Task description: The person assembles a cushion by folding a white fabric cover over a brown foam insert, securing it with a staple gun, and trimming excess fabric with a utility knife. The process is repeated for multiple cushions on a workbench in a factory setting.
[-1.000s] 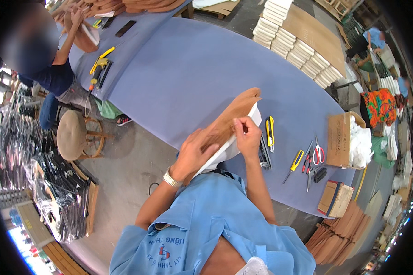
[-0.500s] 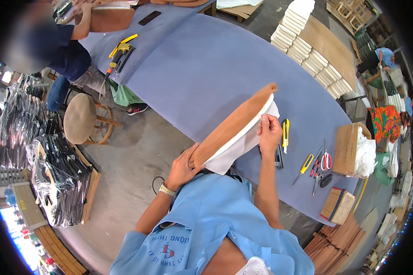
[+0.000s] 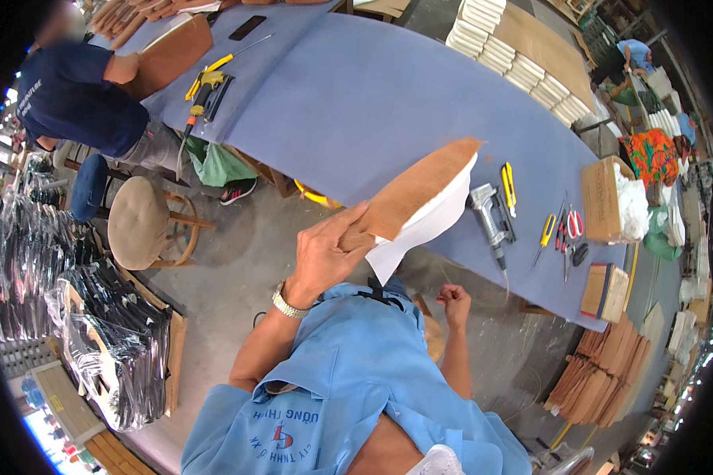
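My left hand (image 3: 330, 243), with a watch on the wrist, grips the near end of a brown upholstered cushion (image 3: 426, 178). The cushion is held tilted over the table's front edge, and a loose white cloth flap (image 3: 420, 229) hangs from its right side. Lower down, in front of my waist, my right hand (image 3: 454, 305) is apart from the cushion with its fingers curled closed; nothing shows in it. A grey staple gun (image 3: 489, 222) with a hose lies on the blue table (image 3: 333, 103), right of the cushion. Beside it is a yellow utility knife (image 3: 509, 188).
Further right lie a yellow screwdriver (image 3: 547, 230), red-handled scissors (image 3: 573, 224) and a carton (image 3: 606, 198) with white stuffing. White pads (image 3: 523, 67) are stacked behind. At left, another person (image 3: 79, 95) works beside a second staple gun (image 3: 206, 93); a round stool (image 3: 139, 222) stands nearby.
My right hand has let go of the white flap and dropped to my waist. The cushion has tilted up in my left hand. The view has shifted, uncovering the grey staple gun.
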The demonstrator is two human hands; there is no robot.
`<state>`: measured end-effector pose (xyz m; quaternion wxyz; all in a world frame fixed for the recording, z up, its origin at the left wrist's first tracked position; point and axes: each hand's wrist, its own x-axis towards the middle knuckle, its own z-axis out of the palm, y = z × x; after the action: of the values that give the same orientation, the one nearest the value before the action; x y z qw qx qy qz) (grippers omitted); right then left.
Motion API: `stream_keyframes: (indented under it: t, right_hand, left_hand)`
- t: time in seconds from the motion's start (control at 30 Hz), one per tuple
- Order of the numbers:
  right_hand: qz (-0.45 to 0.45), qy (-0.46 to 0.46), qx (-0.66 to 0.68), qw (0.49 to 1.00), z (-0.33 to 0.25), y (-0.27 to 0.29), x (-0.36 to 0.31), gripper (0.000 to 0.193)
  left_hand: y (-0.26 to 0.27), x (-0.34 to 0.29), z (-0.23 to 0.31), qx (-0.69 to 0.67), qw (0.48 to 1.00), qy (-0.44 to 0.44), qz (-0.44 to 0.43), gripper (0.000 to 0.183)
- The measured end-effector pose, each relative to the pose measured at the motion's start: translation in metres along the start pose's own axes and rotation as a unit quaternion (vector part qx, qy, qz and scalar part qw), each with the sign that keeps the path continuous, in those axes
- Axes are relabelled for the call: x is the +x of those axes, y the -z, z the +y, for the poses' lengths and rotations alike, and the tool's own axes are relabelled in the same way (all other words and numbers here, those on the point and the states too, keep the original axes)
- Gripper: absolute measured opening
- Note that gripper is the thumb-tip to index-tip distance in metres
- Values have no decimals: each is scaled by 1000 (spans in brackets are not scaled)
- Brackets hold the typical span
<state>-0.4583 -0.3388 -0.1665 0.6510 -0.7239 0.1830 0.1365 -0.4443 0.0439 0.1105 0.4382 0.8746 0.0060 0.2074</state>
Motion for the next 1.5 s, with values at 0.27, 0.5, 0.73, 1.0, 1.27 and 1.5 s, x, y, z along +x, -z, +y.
stream_keyframes:
  t: [0.27,0.5,0.73,1.0,1.27,1.5]
  right_hand:
    - [111,-285,160,939,185,43,-168,18]
    - [90,-330,46,939,155,12,-152,4]
    - [-79,-162,-118,976,125,-164,11,20]
    - [-128,-131,-44,982,73,-176,-29,22]
    - [58,-70,30,995,53,-14,-74,17]
    - [225,162,-223,935,-50,23,44,28]
  left_hand:
    - [-13,-32,13,43,982,-186,-3,56]
    - [-27,-44,21,71,987,-144,4,58]
    - [-40,-54,19,51,990,-134,5,57]
    - [-44,-42,5,-8,995,-90,53,52]
    - [-33,7,-13,-14,993,-110,32,61]
    - [-3,66,-11,26,983,-150,-107,75]
